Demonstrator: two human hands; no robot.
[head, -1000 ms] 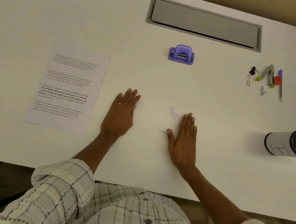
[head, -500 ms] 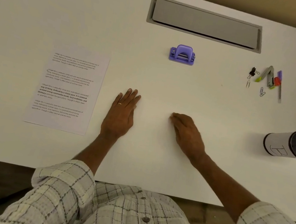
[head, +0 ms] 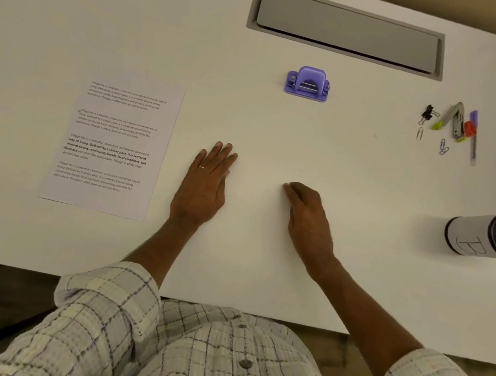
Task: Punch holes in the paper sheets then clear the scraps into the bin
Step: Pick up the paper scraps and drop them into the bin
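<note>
Comparing with the frame a second ago, the right hand [head: 310,217] is found changed. Then it was laid flat with straight fingers just below a faint scatter of scraps. Now its fingers are curled and drawn together, and the fingertips [head: 288,189] are set on the table [head: 72,13] at the spot where that scatter was seen. The scraps are hidden under them, and whether anything is pinched cannot be told. From half a second ago the pose is hardly altered. The left hand [head: 204,187] is kept where it was, laid palm down with fingers straight and close together, and nothing is held. The two hands are set apart, with bare table between them.

The bin [head: 489,234] is laid on its side near the right edge, well apart from the right hand, with its mouth turned rightward. A letter is drawn on its white wrap. Only dark mesh is seen inside, and whether anything lies there cannot be told.

The paper [head: 110,146] is laid flat to the left of the left hand and is not touched. The punch [head: 307,83] is set farther back, well apart from both hands. A stapler [head: 455,121] and clips [head: 443,146] are grouped at the far right, beyond the bin. A grey hatch [head: 346,29] is let into the table behind the punch.
</note>
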